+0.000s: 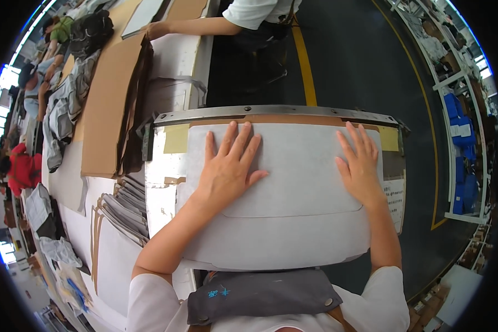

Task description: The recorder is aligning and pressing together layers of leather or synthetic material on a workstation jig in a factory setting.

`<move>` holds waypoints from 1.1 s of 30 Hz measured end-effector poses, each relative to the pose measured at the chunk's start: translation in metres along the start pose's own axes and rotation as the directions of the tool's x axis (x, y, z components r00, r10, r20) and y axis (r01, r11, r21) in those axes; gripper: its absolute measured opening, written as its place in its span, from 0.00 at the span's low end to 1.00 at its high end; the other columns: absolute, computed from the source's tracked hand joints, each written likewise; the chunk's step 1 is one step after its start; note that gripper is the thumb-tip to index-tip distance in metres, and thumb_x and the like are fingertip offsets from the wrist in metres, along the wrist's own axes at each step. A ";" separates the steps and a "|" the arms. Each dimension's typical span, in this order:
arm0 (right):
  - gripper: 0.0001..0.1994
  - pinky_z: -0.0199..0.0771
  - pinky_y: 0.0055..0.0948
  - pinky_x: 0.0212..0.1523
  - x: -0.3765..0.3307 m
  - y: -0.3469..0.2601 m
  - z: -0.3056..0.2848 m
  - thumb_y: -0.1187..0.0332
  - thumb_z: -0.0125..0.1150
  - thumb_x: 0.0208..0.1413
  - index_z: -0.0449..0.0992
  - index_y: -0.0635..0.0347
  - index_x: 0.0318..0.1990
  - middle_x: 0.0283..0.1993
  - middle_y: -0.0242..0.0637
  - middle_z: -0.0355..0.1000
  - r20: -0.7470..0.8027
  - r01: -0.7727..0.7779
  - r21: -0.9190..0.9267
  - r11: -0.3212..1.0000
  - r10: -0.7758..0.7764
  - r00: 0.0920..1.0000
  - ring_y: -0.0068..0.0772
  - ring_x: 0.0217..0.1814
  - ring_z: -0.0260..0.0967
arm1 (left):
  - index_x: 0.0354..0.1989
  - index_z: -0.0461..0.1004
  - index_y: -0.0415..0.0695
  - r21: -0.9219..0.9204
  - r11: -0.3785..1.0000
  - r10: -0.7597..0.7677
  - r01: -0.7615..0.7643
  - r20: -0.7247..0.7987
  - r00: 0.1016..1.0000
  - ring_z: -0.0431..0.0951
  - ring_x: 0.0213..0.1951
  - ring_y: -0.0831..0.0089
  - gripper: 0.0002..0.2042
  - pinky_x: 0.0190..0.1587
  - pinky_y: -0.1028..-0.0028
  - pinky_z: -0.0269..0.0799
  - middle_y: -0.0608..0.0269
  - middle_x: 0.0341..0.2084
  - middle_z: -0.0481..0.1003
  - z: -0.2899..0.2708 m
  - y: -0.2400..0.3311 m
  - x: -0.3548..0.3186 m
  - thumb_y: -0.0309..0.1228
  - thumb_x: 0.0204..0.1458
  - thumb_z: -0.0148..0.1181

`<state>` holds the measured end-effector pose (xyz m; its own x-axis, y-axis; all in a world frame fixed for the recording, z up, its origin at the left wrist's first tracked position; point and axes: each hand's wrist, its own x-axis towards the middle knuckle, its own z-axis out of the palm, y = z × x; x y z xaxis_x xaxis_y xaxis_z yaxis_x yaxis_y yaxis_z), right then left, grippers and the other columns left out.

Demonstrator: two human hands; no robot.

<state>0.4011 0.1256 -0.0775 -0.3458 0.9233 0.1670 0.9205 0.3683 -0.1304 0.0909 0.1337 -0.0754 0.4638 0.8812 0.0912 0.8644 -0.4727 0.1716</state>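
Note:
A wide pale grey panel (293,235) with rounded corners lies in front of me, a thin curved line running across it. Its far edge sits against a metal bar (271,111), where a brown strip (293,119) shows along the edge. My left hand (229,166) rests flat on the panel's left part, fingers spread and thumb out. Toward the right edge, my right hand (361,166) lies flat too, its fingers apart. Neither hand holds anything. Yellow patches (176,139) show on the work surface beside the panel.
To the left, a stack of brown sheets (108,105) lies on a long white table, with several grey pieces (124,207) nearer me. Another person's hand (159,30) touches material at the far left. A rack with blue bins (460,130) stands at right beyond the dark floor (371,66).

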 end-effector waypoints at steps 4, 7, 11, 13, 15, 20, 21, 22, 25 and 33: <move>0.26 0.37 0.53 0.69 0.004 -0.003 -0.002 0.64 0.54 0.58 0.61 0.56 0.64 0.72 0.42 0.48 0.047 -0.014 0.026 1.000 0.012 0.999 0.51 0.75 0.39 | 0.63 0.61 0.44 -0.001 1.000 0.001 -0.002 -0.006 1.000 0.47 0.70 0.52 0.33 0.64 0.40 0.44 0.53 0.67 0.54 0.003 0.001 -0.005 0.50 0.53 0.57; 0.26 0.37 0.52 0.70 0.004 -0.004 -0.002 0.64 0.54 0.58 0.61 0.56 0.65 0.72 0.42 0.48 0.062 -0.016 0.029 0.999 0.014 0.998 0.51 0.75 0.38 | 0.63 0.61 0.44 -0.009 1.000 -0.001 0.001 -0.001 1.000 0.47 0.70 0.52 0.33 0.64 0.40 0.43 0.53 0.67 0.53 0.003 0.000 -0.005 0.50 0.53 0.56; 0.26 0.36 0.52 0.70 0.004 -0.004 -0.003 0.64 0.54 0.59 0.61 0.56 0.65 0.72 0.42 0.48 0.063 -0.016 0.034 0.999 0.014 0.998 0.51 0.75 0.38 | 0.63 0.61 0.44 -0.018 1.000 -0.003 0.003 0.008 1.000 0.46 0.70 0.52 0.33 0.65 0.40 0.42 0.53 0.67 0.53 0.001 0.000 -0.006 0.50 0.54 0.55; 0.26 0.36 0.52 0.70 0.004 -0.004 -0.004 0.64 0.54 0.59 0.61 0.55 0.65 0.72 0.42 0.48 0.065 -0.018 0.031 0.999 0.016 0.998 0.51 0.75 0.38 | 0.64 0.61 0.44 -0.024 1.000 -0.006 0.007 0.012 1.000 0.45 0.70 0.52 0.32 0.65 0.40 0.41 0.53 0.67 0.53 0.001 0.000 -0.005 0.50 0.54 0.55; 0.26 0.36 0.52 0.70 0.002 -0.003 -0.006 0.64 0.54 0.59 0.61 0.55 0.65 0.72 0.42 0.48 0.070 -0.032 0.021 0.999 0.030 0.997 0.51 0.75 0.38 | 0.64 0.61 0.43 -0.038 0.999 0.001 0.000 0.017 1.000 0.45 0.70 0.52 0.32 0.65 0.40 0.40 0.53 0.68 0.52 0.001 0.002 -0.004 0.50 0.54 0.55; 0.26 0.37 0.53 0.69 0.004 -0.002 -0.003 0.63 0.54 0.59 0.61 0.54 0.65 0.72 0.43 0.48 0.062 -0.006 0.000 1.000 0.006 0.998 0.51 0.75 0.39 | 0.65 0.59 0.43 -0.019 0.999 -0.032 0.033 0.053 0.998 0.45 0.70 0.51 0.33 0.66 0.42 0.38 0.53 0.68 0.52 -0.002 0.003 -0.003 0.49 0.54 0.56; 0.26 0.38 0.53 0.69 0.005 -0.001 -0.002 0.62 0.54 0.59 0.62 0.54 0.65 0.72 0.43 0.48 0.042 0.013 0.007 1.000 -0.013 0.999 0.52 0.74 0.40 | 0.65 0.59 0.43 -0.008 0.999 -0.037 0.037 0.052 0.998 0.45 0.70 0.52 0.33 0.67 0.43 0.38 0.54 0.68 0.52 -0.002 0.002 -0.004 0.48 0.54 0.56; 0.26 0.38 0.53 0.69 0.004 -0.001 -0.002 0.62 0.54 0.59 0.62 0.54 0.65 0.72 0.43 0.48 0.046 -0.012 -0.017 1.000 0.013 0.999 0.52 0.74 0.40 | 0.65 0.59 0.44 0.005 0.999 -0.040 0.040 0.055 0.998 0.44 0.70 0.53 0.33 0.67 0.43 0.38 0.54 0.68 0.52 -0.002 0.002 -0.005 0.47 0.54 0.57; 0.25 0.38 0.53 0.69 0.004 -0.001 0.000 0.60 0.53 0.60 0.62 0.54 0.64 0.71 0.44 0.48 0.030 0.006 0.024 1.000 -0.007 1.000 0.53 0.74 0.40 | 0.64 0.62 0.44 0.027 0.999 -0.020 0.020 0.013 1.000 0.49 0.69 0.52 0.33 0.65 0.41 0.39 0.54 0.67 0.54 0.001 0.001 -0.005 0.49 0.52 0.57; 0.24 0.37 0.54 0.69 0.004 -0.001 -0.003 0.60 0.53 0.61 0.63 0.55 0.64 0.71 0.46 0.48 0.028 0.005 0.058 0.998 -0.007 1.000 0.55 0.74 0.39 | 0.65 0.59 0.43 0.030 0.999 -0.023 0.022 0.044 0.999 0.44 0.71 0.53 0.34 0.67 0.45 0.37 0.55 0.68 0.51 0.000 0.002 -0.005 0.46 0.52 0.58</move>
<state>0.3992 0.1283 -0.0740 -0.3573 0.9233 0.1407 0.9064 0.3791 -0.1863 0.0899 0.1283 -0.0753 0.4517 0.8911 0.0436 0.8799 -0.4530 0.1437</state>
